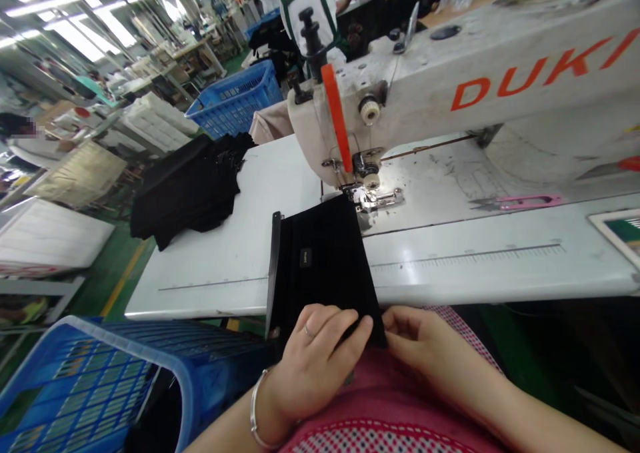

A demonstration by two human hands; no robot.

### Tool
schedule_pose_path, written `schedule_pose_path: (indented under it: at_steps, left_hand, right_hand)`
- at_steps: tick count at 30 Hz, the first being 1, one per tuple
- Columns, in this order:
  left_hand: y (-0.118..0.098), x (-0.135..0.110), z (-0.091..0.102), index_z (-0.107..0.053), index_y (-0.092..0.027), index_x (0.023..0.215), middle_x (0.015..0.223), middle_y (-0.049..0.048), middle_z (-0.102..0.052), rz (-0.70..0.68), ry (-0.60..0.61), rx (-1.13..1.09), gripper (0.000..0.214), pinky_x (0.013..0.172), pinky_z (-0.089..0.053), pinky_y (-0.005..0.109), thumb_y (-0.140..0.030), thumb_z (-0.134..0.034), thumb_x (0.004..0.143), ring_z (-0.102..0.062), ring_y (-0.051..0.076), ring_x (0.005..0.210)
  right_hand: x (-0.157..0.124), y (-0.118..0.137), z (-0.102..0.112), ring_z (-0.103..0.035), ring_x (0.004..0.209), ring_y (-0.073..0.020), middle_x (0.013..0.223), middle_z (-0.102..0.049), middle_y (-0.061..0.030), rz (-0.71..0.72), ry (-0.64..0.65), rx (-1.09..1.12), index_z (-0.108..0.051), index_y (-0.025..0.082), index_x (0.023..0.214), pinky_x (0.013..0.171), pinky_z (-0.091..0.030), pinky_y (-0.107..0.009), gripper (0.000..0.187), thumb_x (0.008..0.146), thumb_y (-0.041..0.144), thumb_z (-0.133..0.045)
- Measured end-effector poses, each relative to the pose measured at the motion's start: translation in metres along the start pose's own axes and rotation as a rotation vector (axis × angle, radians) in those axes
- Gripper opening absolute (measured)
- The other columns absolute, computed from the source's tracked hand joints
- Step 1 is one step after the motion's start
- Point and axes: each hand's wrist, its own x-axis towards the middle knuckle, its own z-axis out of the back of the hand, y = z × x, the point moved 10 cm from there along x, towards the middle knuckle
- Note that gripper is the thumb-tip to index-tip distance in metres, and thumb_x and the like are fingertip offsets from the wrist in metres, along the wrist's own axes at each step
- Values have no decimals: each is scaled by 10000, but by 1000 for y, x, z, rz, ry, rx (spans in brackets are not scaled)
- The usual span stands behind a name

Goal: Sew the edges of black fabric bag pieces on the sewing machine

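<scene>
A black fabric piece (pixel 320 260) with a small label lies on the white sewing table (pixel 210 253), its far edge under the presser foot (pixel 373 196) of a white sewing machine (pixel 500 73). My left hand (pixel 315 366), with a ring and a bracelet, lies on the near edge of the fabric, fingers pressed together over it. My right hand (pixel 420 336) pinches the same near edge at its right corner. Both hands are at the table's front edge, above my pink checked lap.
A pile of black fabric (pixel 190 186) lies at the table's far left. Blue baskets stand at the near left (pixel 100 380) and behind the table (pixel 235 100). Pink thread snips (pixel 520 202) lie right of the needle. A person works behind the machine.
</scene>
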Motion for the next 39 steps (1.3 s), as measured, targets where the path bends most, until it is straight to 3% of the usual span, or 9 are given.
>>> schedule_pose_path:
  at_steps: [5,12,18,24,27,30,32,35,39]
  left_hand:
    - [-9,3,0,-641,-131,1185,973,57,-686,-56,-14,-53,276,784,-483,344,-123,-552,924,-574,181,878]
    - [-11,6,-7,-642,-126,1156,975,59,-692,-43,6,-104,247,800,-502,360,-119,-533,934,-580,179,886]
    - [-13,4,-10,-623,-143,1159,971,54,-705,-61,1,-122,257,781,-509,340,-108,-539,918,-596,168,878]
    - [-16,8,-12,-644,-120,1011,930,70,-685,-55,5,-89,155,809,-501,372,-119,-537,899,-588,190,879]
    - [-16,12,-5,-631,-109,1056,891,69,-679,-61,-25,-162,181,758,-522,335,-115,-499,932,-585,173,841]
    - [-15,14,-3,-631,-105,1053,870,67,-673,-51,-37,-225,192,730,-527,312,-105,-474,942,-575,165,814]
    - [-13,14,-6,-638,-97,1013,858,70,-663,-44,-25,-239,191,731,-522,314,-95,-462,939,-571,172,810]
    - [-8,16,-15,-638,-97,966,857,73,-646,-27,24,-227,200,752,-513,323,-79,-442,928,-566,181,814]
    - [1,23,-24,-633,-106,990,885,76,-629,-29,109,-186,240,779,-509,331,-85,-399,940,-562,182,837]
  right_hand:
    - [-4,-1,-2,-372,528,-93,610,-471,43,-79,19,27,-547,180,712,487,-268,-234,157,803,308,-546]
    - [-10,-4,-5,-322,452,-68,554,-415,64,-140,46,56,-521,190,682,409,-224,-208,142,771,291,-568]
    - [-17,-4,-13,-394,405,-80,525,-461,65,-173,149,193,-592,190,793,389,-325,-197,191,842,364,-531]
    - [-17,-11,-13,-385,367,-81,487,-456,67,-207,173,157,-577,190,767,364,-294,-205,311,891,469,-518]
    - [-18,13,1,-532,529,-125,614,-559,16,68,72,-177,-577,201,771,463,-418,-238,217,919,326,-480]
    - [-43,74,14,-619,797,-185,867,-666,-53,710,-230,-666,-635,196,888,696,-529,-314,172,908,171,-466]
    - [-64,94,7,-633,895,-202,995,-697,-68,1029,-338,-889,-664,185,988,799,-543,-336,213,930,153,-462]
    - [-68,103,-3,-647,940,-184,1048,-720,-39,1220,-299,-1043,-682,163,1052,852,-549,-305,265,969,146,-430]
    - [-55,111,-3,-655,922,-195,996,-734,-40,1246,-267,-1094,-695,152,1032,824,-570,-345,285,971,125,-418]
